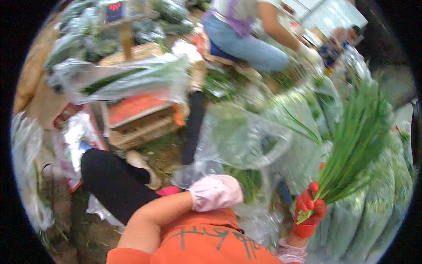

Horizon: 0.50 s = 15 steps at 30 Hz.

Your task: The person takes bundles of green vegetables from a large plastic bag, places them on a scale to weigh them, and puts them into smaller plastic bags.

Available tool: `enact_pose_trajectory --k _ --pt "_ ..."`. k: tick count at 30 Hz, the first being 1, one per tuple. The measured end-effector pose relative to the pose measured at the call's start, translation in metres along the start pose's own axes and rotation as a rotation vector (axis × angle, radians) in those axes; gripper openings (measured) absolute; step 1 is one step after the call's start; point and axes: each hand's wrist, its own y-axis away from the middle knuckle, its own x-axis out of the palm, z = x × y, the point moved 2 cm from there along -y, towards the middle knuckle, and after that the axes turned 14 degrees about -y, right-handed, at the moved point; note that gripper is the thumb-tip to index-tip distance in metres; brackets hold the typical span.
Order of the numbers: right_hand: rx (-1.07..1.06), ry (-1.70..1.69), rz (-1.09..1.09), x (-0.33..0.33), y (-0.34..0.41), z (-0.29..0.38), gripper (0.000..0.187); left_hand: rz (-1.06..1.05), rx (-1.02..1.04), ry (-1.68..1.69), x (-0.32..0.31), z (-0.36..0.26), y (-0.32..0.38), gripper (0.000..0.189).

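Observation:
My right hand (309, 211), in a red rubber-coated glove with a pink sleeve below it, is closed round the pale stem ends of a bunch of green chives (356, 142). The long leaves fan up and to the right over bagged greens. My left forearm crosses in front of my orange top, its wrist covered by a pink sleeve cover (216, 193); the left hand itself is out of view. Just above that cover lies a clear plastic bag (240, 135) with greens inside. More loose greens (249, 181) lie partly under it.
Long plastic bags of greens (349, 227) fill the right side. At upper left, a bag of long greens (132, 81) lies over a plastic crate (141, 132), near a digital scale (125, 13). A seated person (244, 39) works at the top; another person (339, 43) is farther right.

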Motion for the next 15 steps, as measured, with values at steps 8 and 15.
enact_pose_trajectory --k 8,15 --pt "0.107 0.522 0.745 0.093 -0.134 -0.178 0.074 0.010 -0.800 -0.530 -0.233 -0.083 -0.051 0.019" --pt "-0.331 0.832 1.468 0.170 -0.202 -0.314 0.083 -0.015 -0.894 -1.546 -0.330 -0.054 0.020 0.019"
